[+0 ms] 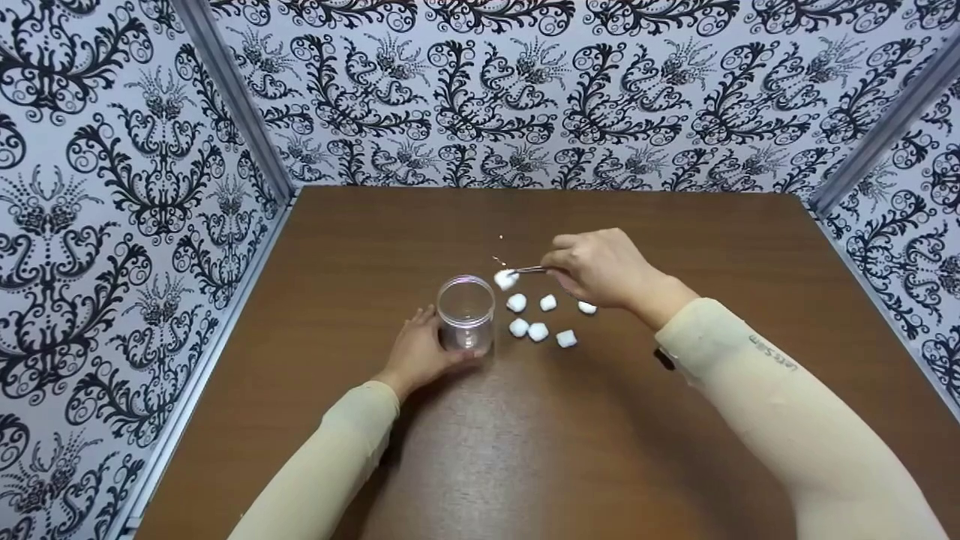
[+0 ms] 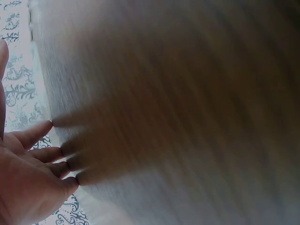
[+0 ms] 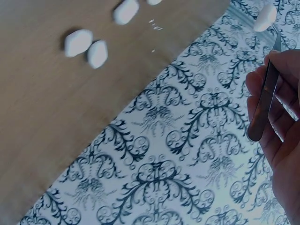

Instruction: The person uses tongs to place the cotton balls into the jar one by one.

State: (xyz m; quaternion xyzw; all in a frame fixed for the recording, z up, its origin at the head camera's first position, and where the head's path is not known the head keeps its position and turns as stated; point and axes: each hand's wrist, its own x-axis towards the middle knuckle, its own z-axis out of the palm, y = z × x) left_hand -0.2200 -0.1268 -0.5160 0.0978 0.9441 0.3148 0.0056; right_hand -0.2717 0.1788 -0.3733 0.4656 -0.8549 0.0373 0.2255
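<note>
A clear jar (image 1: 466,300) with an open top stands upright on the table. My left hand (image 1: 424,351) holds it low down, thumb across the front and fingers along the left side; in the left wrist view the fingers are spread and the jar cannot be made out. My right hand (image 1: 596,266) pinches metal tweezers (image 3: 266,101). Their tips grip a white cotton ball (image 1: 506,280), raised just right of the jar's rim. Below that hand several more cotton balls (image 1: 538,331) lie loose on the table, one partly hidden by it.
The brown table (image 1: 360,247) meets patterned wallpaper panels (image 1: 525,90) at the back and sides. Small pale specks (image 1: 499,261) show behind the jar, near the held cotton ball. A metal post (image 1: 240,97) stands at the back left corner.
</note>
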